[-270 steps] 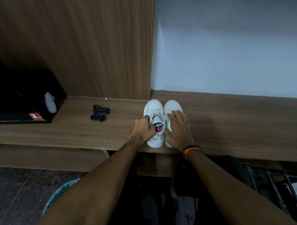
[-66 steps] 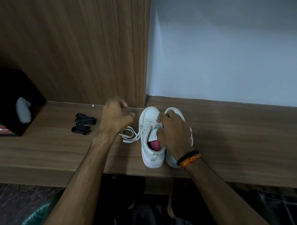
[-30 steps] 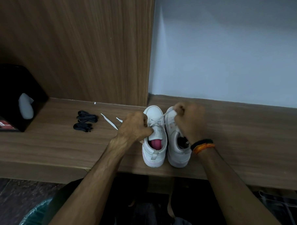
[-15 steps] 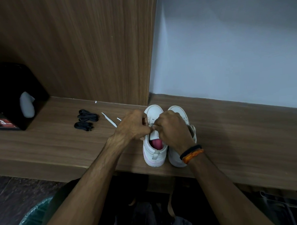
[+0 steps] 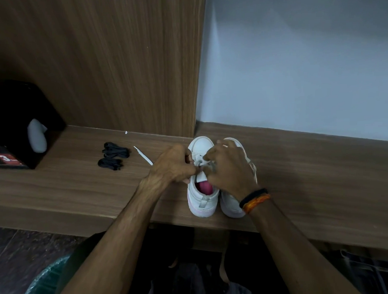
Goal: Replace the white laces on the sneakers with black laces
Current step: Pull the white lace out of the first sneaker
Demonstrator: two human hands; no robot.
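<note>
Head view: two white sneakers stand side by side, toes toward the wall, at the near edge of the wooden desk [image 5: 300, 169]. Both hands meet over the left sneaker [image 5: 201, 191], whose pink lining shows at the opening. The left hand [image 5: 170, 165] has its fingers curled in a pinching grip on the white lace [image 5: 201, 163] at the eyelets; the right hand [image 5: 228, 167] is likewise curled, its grip closed on the same lace from the other side, and it covers much of the right sneaker [image 5: 232, 203]. A loose end of white lace [image 5: 142, 157] trails on the desk to the left of the left hand. Farther left, well apart from the hands, lie two bundles of black laces [image 5: 113, 156].

A black box [image 5: 12, 123] sits at the desk's far left. Behind are a wood panel [image 5: 107, 61] and a pale wall [image 5: 296, 64]. The right wrist wears black and orange bands [image 5: 255, 198].
</note>
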